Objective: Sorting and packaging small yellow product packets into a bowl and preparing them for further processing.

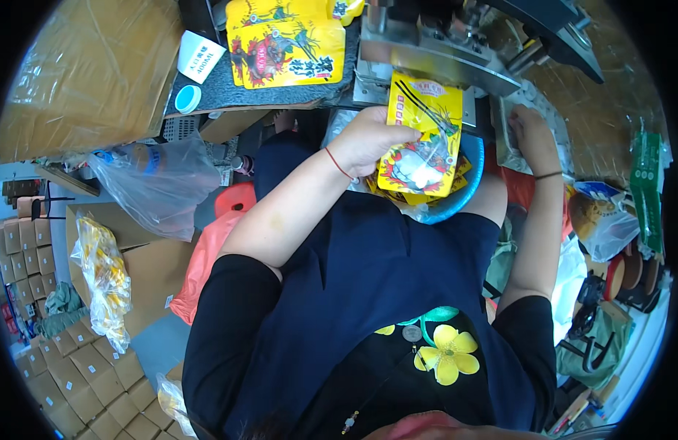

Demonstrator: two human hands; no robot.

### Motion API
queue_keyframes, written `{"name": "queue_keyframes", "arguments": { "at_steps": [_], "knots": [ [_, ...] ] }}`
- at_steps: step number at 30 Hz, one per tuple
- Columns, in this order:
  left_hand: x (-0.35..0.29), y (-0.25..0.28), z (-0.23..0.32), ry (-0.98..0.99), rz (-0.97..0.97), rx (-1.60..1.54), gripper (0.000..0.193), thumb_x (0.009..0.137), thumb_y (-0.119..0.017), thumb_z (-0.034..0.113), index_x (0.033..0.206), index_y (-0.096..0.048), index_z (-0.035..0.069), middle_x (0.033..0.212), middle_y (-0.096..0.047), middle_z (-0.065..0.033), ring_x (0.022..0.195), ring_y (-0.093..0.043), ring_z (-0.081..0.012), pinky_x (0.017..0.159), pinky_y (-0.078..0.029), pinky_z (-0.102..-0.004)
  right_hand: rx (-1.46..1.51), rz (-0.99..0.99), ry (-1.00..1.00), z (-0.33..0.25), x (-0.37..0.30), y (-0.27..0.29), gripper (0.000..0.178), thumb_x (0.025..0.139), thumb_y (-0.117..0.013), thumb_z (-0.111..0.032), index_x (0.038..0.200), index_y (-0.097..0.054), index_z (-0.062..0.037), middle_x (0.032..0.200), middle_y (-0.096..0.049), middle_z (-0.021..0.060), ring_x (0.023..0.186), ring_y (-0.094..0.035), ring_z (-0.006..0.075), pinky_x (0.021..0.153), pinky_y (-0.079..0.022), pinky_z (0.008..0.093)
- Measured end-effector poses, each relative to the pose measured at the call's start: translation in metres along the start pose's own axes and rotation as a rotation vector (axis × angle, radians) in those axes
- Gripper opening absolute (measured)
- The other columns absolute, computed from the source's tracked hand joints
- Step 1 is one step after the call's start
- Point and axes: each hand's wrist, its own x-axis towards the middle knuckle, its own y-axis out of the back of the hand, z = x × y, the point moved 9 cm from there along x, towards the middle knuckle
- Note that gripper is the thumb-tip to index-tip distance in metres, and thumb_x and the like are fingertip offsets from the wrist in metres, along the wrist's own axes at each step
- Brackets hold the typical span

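Note:
My left hand (374, 139) pinches a yellow printed pouch (419, 136) by its left side, thumb on the front. The pouch's top edge is at the metal jaw of a machine (441, 55). Below it a blue basin (467, 194) sits at my lap with more yellow pouches (456, 172) in it, partly hidden. My right hand (533, 139) is at a metal tray (506, 143) to the right of the machine, fingers curled; whatever they hold is hidden.
A stack of yellow pouches (288, 55) lies on the dark bench top, beside a white label bottle (200, 55) and a blue-lidded jar (187, 99). Large cardboard boxes (82, 81) stand at the left. A clear plastic bag (156, 183) hangs below the bench. Many cartons (82, 381) cover the floor.

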Motion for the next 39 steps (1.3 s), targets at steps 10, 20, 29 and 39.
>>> {"name": "queue_keyframes", "arguments": {
  "at_steps": [10,20,29,39],
  "knots": [
    [-0.056,0.062,0.097,-0.886,0.451,2.117,0.050,0.090,-0.064,0.020,0.135,-0.050,0.003,0.136,-0.051,-0.0206,0.125,-0.048,-0.0407,0.102,-0.042,-0.0454,0.359,0.212,-0.039,-0.021,-0.044,0.039,0.019,0.091,-0.066,-0.008,0.108,-0.061,-0.0032,0.100,-0.069,0.0135,0.088,-0.068,0.0217,0.076,-0.051,0.0295],
    [-0.061,0.038,0.062,-0.497,0.263,1.106,0.022,0.088,-0.072,0.018,0.099,-0.071,-0.001,0.083,-0.070,-0.0138,0.073,-0.067,-0.0146,0.066,-0.051,-0.0279,0.978,0.062,0.283,-0.154,-0.038,0.037,0.014,0.090,-0.069,-0.010,0.097,-0.070,0.0025,0.098,-0.071,0.0083,0.089,-0.065,0.0144,0.079,-0.051,0.0281],
    [-0.038,-0.020,-0.020,-0.114,-0.118,0.315,0.033,0.098,-0.063,0.027,0.114,-0.064,-0.001,0.103,-0.071,-0.0068,0.091,-0.069,-0.0129,0.083,-0.055,-0.0273,0.869,-0.020,0.365,-0.157,-0.036,0.054,0.020,0.096,-0.061,-0.018,0.097,-0.065,0.0015,0.094,-0.066,0.0070,0.085,-0.061,0.0132,0.076,-0.049,0.0265],
    [-0.001,-0.010,-0.020,0.027,-0.102,0.073,0.031,0.089,-0.066,0.003,0.118,-0.062,-0.006,0.113,-0.070,-0.0145,0.099,-0.070,-0.0197,0.090,-0.055,-0.0343,1.265,0.157,-0.092,-0.032,-0.041,0.038,0.023,0.096,-0.063,-0.020,0.113,-0.054,-0.0083,0.107,-0.062,0.0020,0.069,-0.050,0.0027,0.055,-0.031,0.0154]
  ]
}}
